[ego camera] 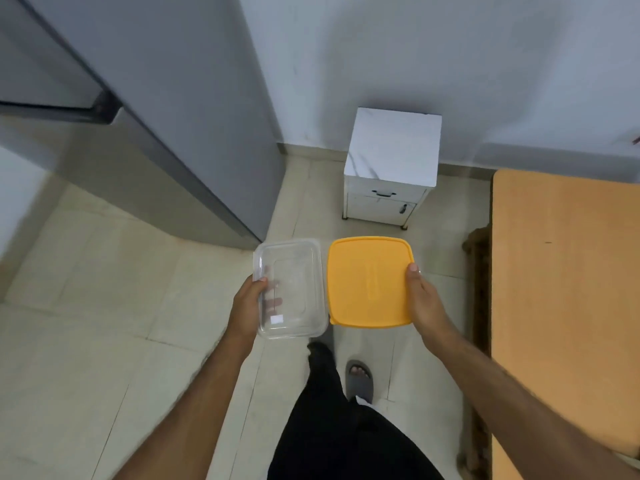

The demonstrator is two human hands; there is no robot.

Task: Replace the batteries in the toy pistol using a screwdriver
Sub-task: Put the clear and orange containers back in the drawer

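My left hand (247, 303) grips a clear rectangular plastic container (294, 285) by its left edge, thumb on top and fingers showing through from below. My right hand (424, 301) holds an orange-yellow square container lid (369, 282) by its right edge, thumb on the rim. Both are held side by side at waist height above the tiled floor. No toy pistol, screwdriver or batteries appear in the head view.
A grey refrigerator (166, 126) stands at the left. A small white cabinet (391, 168) sits against the far wall. An orange-topped table (564, 306) runs along the right edge. My leg in black trousers and a grey sandal (360, 377) are below.
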